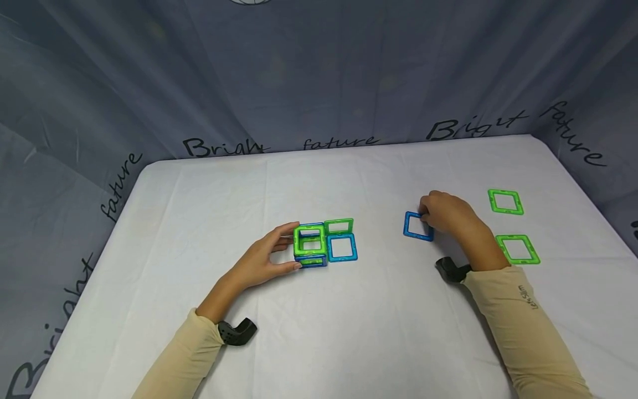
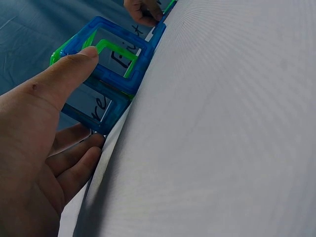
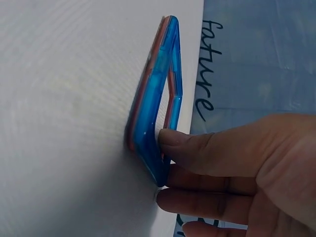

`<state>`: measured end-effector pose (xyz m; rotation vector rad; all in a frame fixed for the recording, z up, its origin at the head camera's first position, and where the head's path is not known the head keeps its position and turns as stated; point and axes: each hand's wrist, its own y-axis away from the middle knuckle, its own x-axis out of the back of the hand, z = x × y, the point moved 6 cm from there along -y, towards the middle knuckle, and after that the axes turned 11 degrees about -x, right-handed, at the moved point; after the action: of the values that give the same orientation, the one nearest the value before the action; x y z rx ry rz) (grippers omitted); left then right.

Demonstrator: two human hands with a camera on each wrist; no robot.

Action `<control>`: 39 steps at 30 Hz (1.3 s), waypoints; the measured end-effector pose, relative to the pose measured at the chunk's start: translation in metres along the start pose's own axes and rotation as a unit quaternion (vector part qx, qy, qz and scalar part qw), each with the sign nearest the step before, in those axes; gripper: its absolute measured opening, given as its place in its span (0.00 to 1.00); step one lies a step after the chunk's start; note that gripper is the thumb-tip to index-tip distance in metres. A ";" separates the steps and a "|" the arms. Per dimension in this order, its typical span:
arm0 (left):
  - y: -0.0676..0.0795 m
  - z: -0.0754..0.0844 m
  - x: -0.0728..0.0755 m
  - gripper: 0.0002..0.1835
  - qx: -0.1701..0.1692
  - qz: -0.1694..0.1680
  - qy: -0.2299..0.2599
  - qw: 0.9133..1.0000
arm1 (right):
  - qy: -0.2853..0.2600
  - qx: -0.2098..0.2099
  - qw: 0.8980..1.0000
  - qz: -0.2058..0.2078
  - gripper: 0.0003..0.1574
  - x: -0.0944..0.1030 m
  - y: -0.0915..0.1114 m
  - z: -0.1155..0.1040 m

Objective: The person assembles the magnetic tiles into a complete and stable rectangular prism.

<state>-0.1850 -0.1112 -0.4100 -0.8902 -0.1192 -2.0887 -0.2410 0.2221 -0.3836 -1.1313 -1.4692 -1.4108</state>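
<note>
My left hand holds a small cube of green and blue magnetic tiles from its left side. The thumb lies on the near blue face in the left wrist view, and the other fingers reach round behind. Joined to the cube's right side are a flat blue tile and a green tile behind it. Farther right, my right hand pinches a blue magnetic tile by one corner. In the right wrist view that tile is close to the tablecloth, with a reddish layer along its underside.
Two green square tiles lie at the right, one farther back and one partly behind the right forearm. A white cloth covers the table. Grey curtains with handwriting rise beyond its back and sides.
</note>
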 end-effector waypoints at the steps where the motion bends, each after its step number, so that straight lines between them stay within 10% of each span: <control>1: 0.000 0.000 0.000 0.42 0.001 0.000 0.000 1.000 | 0.000 0.002 1.000 0.000 0.11 0.000 0.000 0.000; 39: 0.000 0.001 0.001 0.42 0.012 -0.002 0.002 1.000 | -0.057 0.087 0.994 0.015 0.11 0.020 0.023 -0.022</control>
<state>-0.1849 -0.1114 -0.4085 -0.8723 -0.1445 -2.0871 -0.2256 0.2010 -0.3559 -1.1348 -1.6150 -1.1879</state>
